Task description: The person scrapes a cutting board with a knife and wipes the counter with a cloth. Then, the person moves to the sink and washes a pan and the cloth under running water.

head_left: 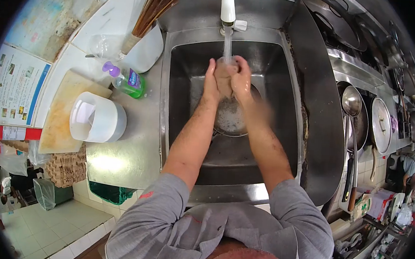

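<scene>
My left hand (211,83) and my right hand (242,80) are together over the sink (189,65), under the white tap (228,8). Between them they hold a soft-looking tan piece (225,81), perhaps a cloth or scrubber; its exact kind I cannot make out. Running water (227,40) falls onto it and onto my fingers. My left fingers lie along its left side, while the right fingers curl over its top and right. Below my hands, a round metal pan (230,119) rests on the sink floor, partly hidden by my wrists.
Left of the sink stand a green soap bottle (129,83) with a purple pump, a white plastic tub (97,118) and a bundle of thin sticks (154,10). On the right are a dark side panel (321,113), a ladle (351,102) and several pans. Behind, a person (405,170) is partly visible.
</scene>
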{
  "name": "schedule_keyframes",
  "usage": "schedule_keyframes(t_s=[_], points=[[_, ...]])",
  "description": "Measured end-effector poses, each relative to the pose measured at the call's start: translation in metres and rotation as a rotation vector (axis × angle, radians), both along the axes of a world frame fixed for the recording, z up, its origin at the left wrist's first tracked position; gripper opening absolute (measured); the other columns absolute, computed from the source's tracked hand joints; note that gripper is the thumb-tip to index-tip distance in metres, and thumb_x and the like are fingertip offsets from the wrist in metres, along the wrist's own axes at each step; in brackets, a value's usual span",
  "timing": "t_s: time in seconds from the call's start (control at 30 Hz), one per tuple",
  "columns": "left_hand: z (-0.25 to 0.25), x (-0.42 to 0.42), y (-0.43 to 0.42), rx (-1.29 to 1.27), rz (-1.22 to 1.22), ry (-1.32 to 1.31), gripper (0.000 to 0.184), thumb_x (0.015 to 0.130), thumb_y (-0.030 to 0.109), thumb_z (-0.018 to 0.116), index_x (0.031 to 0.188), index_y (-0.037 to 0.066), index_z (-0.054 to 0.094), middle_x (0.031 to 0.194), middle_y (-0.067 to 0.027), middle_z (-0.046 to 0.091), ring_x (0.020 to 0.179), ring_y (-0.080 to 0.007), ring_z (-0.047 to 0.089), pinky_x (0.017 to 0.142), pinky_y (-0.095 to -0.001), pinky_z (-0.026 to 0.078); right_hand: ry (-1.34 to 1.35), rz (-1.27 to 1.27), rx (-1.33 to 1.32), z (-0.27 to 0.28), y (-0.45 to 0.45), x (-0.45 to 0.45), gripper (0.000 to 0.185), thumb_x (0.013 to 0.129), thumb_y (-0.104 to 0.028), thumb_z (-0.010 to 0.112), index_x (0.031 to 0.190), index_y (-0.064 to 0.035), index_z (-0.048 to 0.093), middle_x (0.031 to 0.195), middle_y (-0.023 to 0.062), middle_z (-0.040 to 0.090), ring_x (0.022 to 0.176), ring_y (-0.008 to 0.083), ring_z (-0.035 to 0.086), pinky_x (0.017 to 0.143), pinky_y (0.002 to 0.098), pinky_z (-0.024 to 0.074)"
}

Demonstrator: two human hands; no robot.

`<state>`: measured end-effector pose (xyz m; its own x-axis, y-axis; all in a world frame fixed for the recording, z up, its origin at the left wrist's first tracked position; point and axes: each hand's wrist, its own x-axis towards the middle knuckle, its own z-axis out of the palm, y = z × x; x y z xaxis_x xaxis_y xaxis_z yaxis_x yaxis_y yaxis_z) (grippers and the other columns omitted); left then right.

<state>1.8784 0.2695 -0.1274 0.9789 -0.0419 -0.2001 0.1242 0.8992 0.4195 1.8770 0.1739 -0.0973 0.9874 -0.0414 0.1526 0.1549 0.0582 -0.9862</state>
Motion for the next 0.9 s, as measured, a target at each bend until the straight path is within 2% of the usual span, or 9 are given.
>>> schedule_keyframes(t_s=[0.1, 0.27, 0.33, 0.37, 0.47, 0.57, 0.63, 0.7, 0.9], points=[[0.033, 0.005, -0.01, 0.331, 0.29, 0.002, 0.029, 0.075, 0.018, 0.07, 0.094, 0.004, 0.054, 0.088, -0.0079, 0.059, 0.077, -0.0175, 0.059, 0.067, -0.03, 0.049, 0.677, -0.139, 0.508, 0.001, -0.02, -0.008, 0.038, 0.087, -0.027, 0.053, 0.115, -0.0025, 0.048, 0.11, 0.0098, 0.054, 0.102, 0.0234, 0.052, 0.087, 0.0411, 0.0404], [0.037, -0.005, -0.03, 1.102, 0.219, -0.138, 0.03, 0.068, 0.02, 0.075, 0.085, 0.003, 0.057, 0.079, -0.0036, 0.058, 0.074, -0.0123, 0.055, 0.065, -0.0276, 0.045, 0.609, 0.34, 1.098, -0.018, -0.018, 0.013, 0.038, 0.089, -0.041, 0.046, 0.109, -0.0088, 0.052, 0.111, 0.0103, 0.053, 0.102, 0.0231, 0.052, 0.089, 0.0408, 0.0402], [0.019, 0.0, -0.025, 1.497, 0.331, -0.22, 0.033, 0.071, 0.026, 0.073, 0.089, 0.003, 0.056, 0.088, -0.0066, 0.058, 0.085, -0.0137, 0.055, 0.074, -0.0301, 0.045, 0.576, 0.266, 0.944, -0.011, -0.015, 0.019, 0.033, 0.09, -0.035, 0.045, 0.104, -0.0077, 0.054, 0.104, 0.0082, 0.056, 0.096, 0.0215, 0.054, 0.087, 0.0359, 0.0415], [0.02, 0.005, -0.022, 1.498, 0.326, -0.222, 0.033, 0.071, 0.026, 0.073, 0.089, 0.003, 0.056, 0.088, -0.0066, 0.058, 0.085, -0.0137, 0.055, 0.074, -0.0301, 0.045, 0.537, 0.193, 0.782, 0.004, -0.014, 0.019, 0.028, 0.09, -0.03, 0.044, 0.1, -0.0066, 0.057, 0.097, 0.006, 0.059, 0.09, 0.02, 0.056, 0.084, 0.0309, 0.0428], [0.057, 0.003, -0.003, 0.457, -0.07, -0.023, 0.044, 0.078, 0.036, 0.066, 0.107, 0.007, 0.052, 0.097, -0.0067, 0.057, 0.091, -0.0171, 0.056, 0.08, -0.0351, 0.047, 0.363, 0.259, 0.488, 0.013, -0.008, 0.013, 0.021, 0.087, -0.023, 0.047, 0.092, -0.0072, 0.06, 0.092, 0.0035, 0.06, 0.089, 0.0196, 0.056, 0.082, 0.0304, 0.0432], [0.081, -0.011, 0.004, 0.36, -0.305, -0.162, 0.043, 0.08, 0.036, 0.063, 0.11, 0.007, 0.052, 0.1, -0.0069, 0.057, 0.093, -0.0175, 0.056, 0.081, -0.0344, 0.047, -0.083, 0.277, -0.025, 0.017, -0.012, 0.022, 0.033, 0.086, -0.035, 0.051, 0.106, -0.0094, 0.057, 0.102, 0.0052, 0.058, 0.096, 0.0197, 0.054, 0.087, 0.0303, 0.0405], [0.055, 0.003, 0.003, 0.426, -0.216, -0.073, 0.037, 0.082, 0.029, 0.063, 0.108, 0.004, 0.054, 0.1, -0.0076, 0.058, 0.092, -0.0168, 0.057, 0.079, -0.0314, 0.048, 0.514, 0.459, 0.644, 0.034, -0.023, 0.013, 0.049, 0.085, -0.044, 0.053, 0.121, -0.0115, 0.048, 0.116, 0.0078, 0.052, 0.105, 0.0231, 0.051, 0.09, 0.0384, 0.0394], [0.053, 0.004, 0.005, 0.7, -0.224, -0.138, 0.027, 0.083, 0.02, 0.062, 0.103, 0.003, 0.057, 0.097, -0.008, 0.059, 0.086, -0.0163, 0.059, 0.075, -0.0286, 0.049, 0.631, 0.625, 0.689, 0.028, -0.04, 0.009, 0.059, 0.081, -0.047, 0.058, 0.126, -0.0128, 0.04, 0.123, 0.009, 0.046, 0.111, 0.0267, 0.048, 0.089, 0.0498, 0.0392], [0.041, 0.004, 0.004, 0.795, -0.307, -0.205, 0.015, 0.077, 0.007, 0.063, 0.09, 0.001, 0.059, 0.08, -0.0052, 0.061, 0.074, -0.0134, 0.059, 0.066, -0.0258, 0.049, 0.74, 0.891, 0.429, 0.009, -0.042, 0.006, 0.047, 0.072, -0.01, 0.067, 0.115, -0.0057, 0.048, 0.11, 0.0105, 0.054, 0.1, 0.0259, 0.055, 0.079, 0.0457, 0.0492]])
